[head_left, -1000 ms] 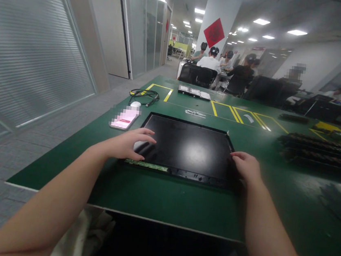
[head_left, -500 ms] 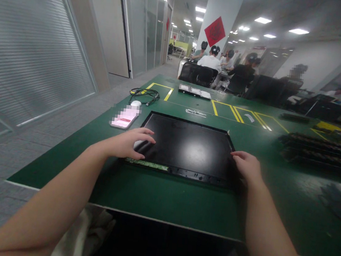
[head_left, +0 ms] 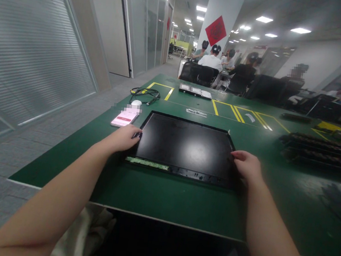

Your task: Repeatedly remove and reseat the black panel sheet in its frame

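A dark screen panel [head_left: 184, 144] in a thin black frame lies face up on the green table, glare on its surface. Along its near edge runs a green circuit board strip [head_left: 148, 163], on the left half. My left hand [head_left: 126, 136] is closed on the panel's left edge, thumb and fingers pinching the frame. At the opposite side my right hand [head_left: 247, 165] pinches the right edge between thumb and fingers. The undersides of both grips are hidden.
A lit phone [head_left: 124, 118], a white mouse [head_left: 136, 103] and a coiled black cable [head_left: 145, 95] lie at the left. Several drives [head_left: 195, 91] sit at the back. Dark stacked parts [head_left: 312, 152] occupy the right side. People [head_left: 211, 63] sit beyond the table [head_left: 162, 197].
My left hand has moved left from above the screen to its left edge and closed there. The right hand stays on the right edge. The panel has not visibly moved.
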`<state>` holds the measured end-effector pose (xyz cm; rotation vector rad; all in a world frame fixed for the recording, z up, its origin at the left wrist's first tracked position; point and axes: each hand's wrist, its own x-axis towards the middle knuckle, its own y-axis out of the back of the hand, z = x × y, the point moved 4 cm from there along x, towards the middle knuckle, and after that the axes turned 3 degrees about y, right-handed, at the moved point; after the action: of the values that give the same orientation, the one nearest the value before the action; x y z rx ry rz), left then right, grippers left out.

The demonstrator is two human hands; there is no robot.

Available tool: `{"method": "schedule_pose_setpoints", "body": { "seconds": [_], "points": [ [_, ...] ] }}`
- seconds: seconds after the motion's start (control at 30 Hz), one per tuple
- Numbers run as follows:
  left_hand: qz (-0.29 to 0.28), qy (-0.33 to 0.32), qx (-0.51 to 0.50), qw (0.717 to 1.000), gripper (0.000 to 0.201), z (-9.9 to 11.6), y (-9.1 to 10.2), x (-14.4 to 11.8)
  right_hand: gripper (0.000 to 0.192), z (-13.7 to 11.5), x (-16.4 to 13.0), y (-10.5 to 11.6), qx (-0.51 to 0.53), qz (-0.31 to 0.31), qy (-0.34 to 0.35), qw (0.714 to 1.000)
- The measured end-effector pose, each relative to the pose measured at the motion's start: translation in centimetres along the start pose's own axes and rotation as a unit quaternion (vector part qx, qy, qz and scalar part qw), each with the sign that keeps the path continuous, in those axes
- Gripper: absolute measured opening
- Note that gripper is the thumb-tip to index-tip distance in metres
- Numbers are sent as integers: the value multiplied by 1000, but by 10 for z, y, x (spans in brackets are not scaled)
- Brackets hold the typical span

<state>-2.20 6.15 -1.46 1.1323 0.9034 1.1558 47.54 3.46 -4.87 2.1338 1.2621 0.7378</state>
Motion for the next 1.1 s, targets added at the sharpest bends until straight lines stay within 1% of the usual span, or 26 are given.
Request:
{"method": "schedule_pose_setpoints", "body": {
  "seconds": [0.17, 0.3, 0.5, 0.73, 0.93, 1.1],
  "points": [
    [6, -3, 11, 1000, 53, 4, 2, 0, 30, 5, 3, -2, 30, 4, -13, 999],
    [7, 7, 22, 1000, 52, 3, 4, 0, 27, 8, 5, -3, 36, 5, -11, 999],
    [3, 12, 24, 1000, 51, 2, 4, 0, 28, 10, 4, -2, 43, 0, -33, 999],
    [18, 20, -22, 999, 53, -2, 4, -1, 24, 4, 0, 0, 52, 3, -48, 997],
    [33, 35, -59, 997, 52, -5, 6, -1, 25, 8, 3, -2, 34, 8, -20, 999],
    [18, 54, -87, 995, 58, -3, 7, -3, 24, 3, 1, 1, 17, 15, -11, 1000]
  ]
}}
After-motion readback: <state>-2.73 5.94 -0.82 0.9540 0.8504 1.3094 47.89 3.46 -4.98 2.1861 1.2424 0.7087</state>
